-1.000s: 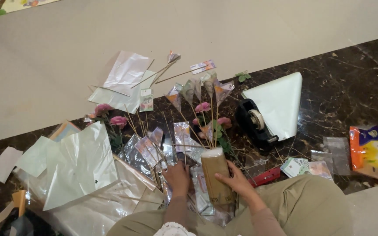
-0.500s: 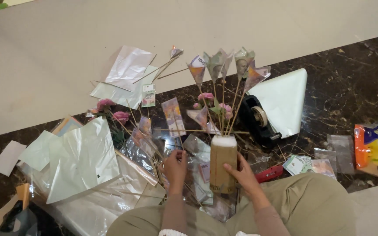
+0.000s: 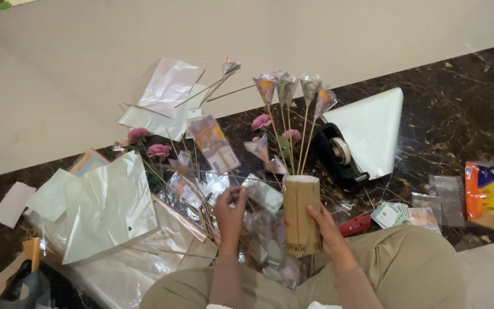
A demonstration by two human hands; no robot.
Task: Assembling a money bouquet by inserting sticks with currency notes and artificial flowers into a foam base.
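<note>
Brown cardboard tube [image 3: 301, 213] bristling with thin skewers, gripped by right hand [image 3: 326, 230]; left hand [image 3: 230, 213] pinches a stick.

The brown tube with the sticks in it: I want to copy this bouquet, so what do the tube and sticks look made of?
The tube, held by the right hand, looks like matte brown cardboard or kraft paper: dull surface, pale cut rim. The sticks look like thin bamboo or wood skewers: pale, straight, unpainted.
</note>
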